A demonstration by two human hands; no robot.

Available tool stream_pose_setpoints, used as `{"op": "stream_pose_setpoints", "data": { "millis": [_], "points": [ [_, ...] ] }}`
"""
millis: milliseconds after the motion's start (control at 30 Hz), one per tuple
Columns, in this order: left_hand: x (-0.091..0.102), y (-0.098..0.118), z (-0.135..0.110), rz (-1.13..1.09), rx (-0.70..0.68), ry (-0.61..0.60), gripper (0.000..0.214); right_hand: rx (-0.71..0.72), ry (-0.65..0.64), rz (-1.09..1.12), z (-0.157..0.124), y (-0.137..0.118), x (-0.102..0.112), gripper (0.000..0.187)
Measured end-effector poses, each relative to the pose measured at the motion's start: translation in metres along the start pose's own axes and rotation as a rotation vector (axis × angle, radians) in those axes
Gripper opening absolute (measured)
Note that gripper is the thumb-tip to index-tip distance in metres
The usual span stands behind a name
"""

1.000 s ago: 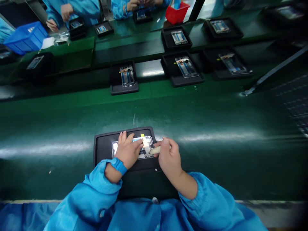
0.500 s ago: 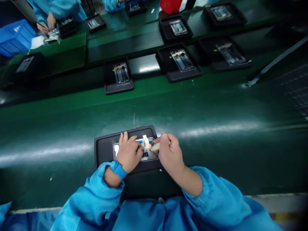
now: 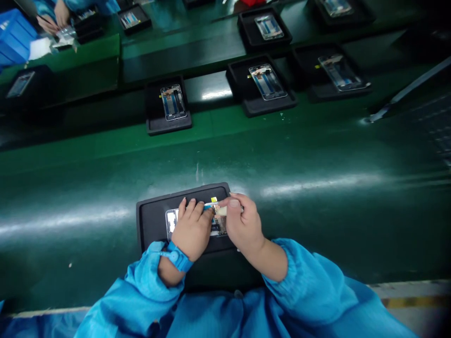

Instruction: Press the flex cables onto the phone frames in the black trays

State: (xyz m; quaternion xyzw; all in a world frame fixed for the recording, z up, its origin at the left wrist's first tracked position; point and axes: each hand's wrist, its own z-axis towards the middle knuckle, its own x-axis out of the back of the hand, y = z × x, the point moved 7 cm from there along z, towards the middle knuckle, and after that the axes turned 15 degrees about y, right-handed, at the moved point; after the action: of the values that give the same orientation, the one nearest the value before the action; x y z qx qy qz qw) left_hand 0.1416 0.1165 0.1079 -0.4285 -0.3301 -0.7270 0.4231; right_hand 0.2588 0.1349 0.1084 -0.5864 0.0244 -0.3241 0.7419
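An opened phone [image 3: 170, 222] lies in a black tray [image 3: 151, 225] in front of me, its inner parts showing. My left hand [image 3: 193, 230] rests on the middle of the phone, fingers stretched out with the tips near its far edge. Closed around a pale spudger [image 3: 221, 211] is my right hand [image 3: 244, 223], over the phone's right end. The spudger's tip points left, close to my left fingers; whether it touches the parts cannot be made out. A yellow tab [image 3: 213, 200] sticks out beyond the phone's far edge.
Several black trays with opened phones, such as one tray [image 3: 169, 126], stand along the far side of the green bench [image 3: 317, 225]. At the upper left are a co-worker's hands [image 3: 54, 19] and a blue bin [image 3: 16, 37]. A grey bar [image 3: 408, 91] slants at the right.
My left hand has shifted right and its fingers have spread more. My right hand with the spudger has moved slightly left, nearer to it. The whole view has tilted down a little.
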Motion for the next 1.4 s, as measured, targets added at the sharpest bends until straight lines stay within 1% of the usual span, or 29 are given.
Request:
{"op": "stream_pose_setpoints", "data": {
  "millis": [100, 200, 267, 367, 500, 567, 600, 667, 800, 867, 933, 1067, 1133, 1200, 1267, 1300, 1333, 1400],
  "points": [
    [-0.001, 0.001, 0.0, 0.004, -0.003, -0.026, 0.023, 0.035, -0.022, -0.016, 0.0, -0.003, -0.001, 0.017],
    [-0.001, 0.002, 0.001, 0.005, -0.004, -0.022, 0.023, 0.055, -0.048, -0.049, 0.001, -0.007, -0.001, 0.021],
    [0.0, 0.002, 0.001, 0.002, -0.004, -0.015, 0.024, 0.096, -0.063, -0.084, 0.003, -0.012, -0.001, 0.023],
    [-0.001, 0.002, 0.001, -0.008, -0.002, -0.028, 0.026, 0.231, -0.102, -0.146, 0.004, -0.028, -0.007, 0.025],
    [-0.003, 0.003, -0.001, -0.038, -0.018, -0.042, 0.03, 0.481, -0.265, -0.213, -0.003, -0.048, -0.027, 0.034],
    [-0.003, 0.001, -0.002, -0.054, -0.006, -0.037, 0.031, 0.537, -0.29, -0.206, -0.006, -0.051, -0.033, 0.036],
    [-0.004, -0.001, -0.001, -0.066, 0.013, -0.042, 0.03, 0.532, -0.276, -0.19, -0.005, -0.05, -0.032, 0.036],
    [-0.007, -0.007, 0.0, -0.108, 0.073, -0.061, 0.026, 0.438, -0.218, -0.15, 0.0, -0.043, -0.027, 0.034],
    [-0.007, -0.021, 0.005, -0.18, 0.237, -0.043, 0.017, 0.068, -0.059, -0.092, 0.013, -0.018, -0.011, 0.029],
    [-0.006, -0.025, 0.007, -0.183, 0.291, -0.033, 0.011, -0.072, -0.017, -0.059, 0.015, -0.009, -0.008, 0.029],
    [-0.007, -0.025, 0.009, -0.177, 0.317, -0.035, 0.006, -0.16, -0.007, -0.028, 0.014, -0.005, -0.008, 0.029],
    [-0.009, -0.023, 0.015, -0.148, 0.353, -0.013, 0.004, -0.263, 0.003, 0.021, 0.012, 0.002, -0.012, 0.031],
    [-0.009, -0.024, 0.017, -0.158, 0.362, -0.006, 0.006, -0.336, 0.026, 0.083, 0.011, 0.006, -0.012, 0.031],
    [-0.002, -0.03, 0.016, -0.19, 0.354, -0.004, 0.011, -0.442, 0.057, 0.166, 0.01, 0.013, -0.012, 0.032],
    [0.013, -0.042, 0.007, -0.18, 0.319, 0.005, 0.019, -0.553, 0.064, 0.231, 0.014, 0.021, -0.014, 0.034],
    [0.025, -0.05, -0.001, -0.13, 0.288, 0.024, 0.023, -0.595, 0.06, 0.242, 0.018, 0.024, -0.014, 0.035],
    [0.034, -0.057, -0.014, -0.06, 0.249, 0.001, 0.026, -0.625, 0.058, 0.239, 0.023, 0.028, -0.014, 0.036],
    [0.049, -0.067, -0.046, 0.046, 0.158, -0.087, 0.032, -0.659, 0.046, 0.207, 0.039, 0.034, -0.015, 0.037]
  ]
}}
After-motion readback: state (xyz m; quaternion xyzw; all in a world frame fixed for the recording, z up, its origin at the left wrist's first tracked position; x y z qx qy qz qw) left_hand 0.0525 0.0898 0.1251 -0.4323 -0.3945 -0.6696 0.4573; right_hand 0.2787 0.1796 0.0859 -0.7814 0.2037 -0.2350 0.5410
